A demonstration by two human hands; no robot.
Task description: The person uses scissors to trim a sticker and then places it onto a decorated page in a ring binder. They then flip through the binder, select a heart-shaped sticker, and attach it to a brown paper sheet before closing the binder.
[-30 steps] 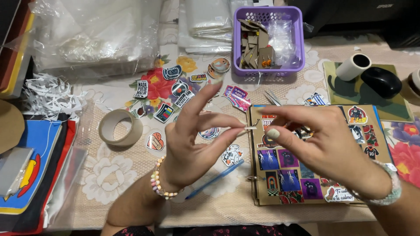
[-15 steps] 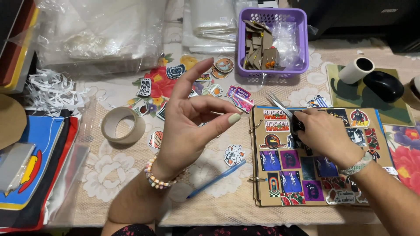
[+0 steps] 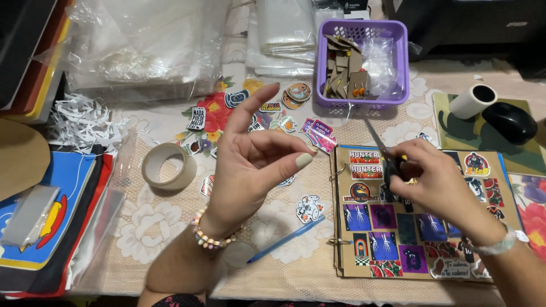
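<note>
You are raising your left hand (image 3: 250,165) off the table, thumb and forefinger nearly pinched, holding nothing I can make out. Your right hand (image 3: 438,187) is closing on tweezers (image 3: 382,149), tips angling beyond the fingers, over the sticker album (image 3: 421,227). Loose stickers (image 3: 310,207) are lying under your left fingers on the lace cloth (image 3: 153,227); a purple basket (image 3: 364,62) is sitting beyond.

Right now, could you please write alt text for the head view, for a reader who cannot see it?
A person's right hand holds scissors over an open sticker album, while the left hand is raised with thumb and forefinger pinched. Around them lie loose stickers, a tape roll, a blue pen and a purple basket.
</note>
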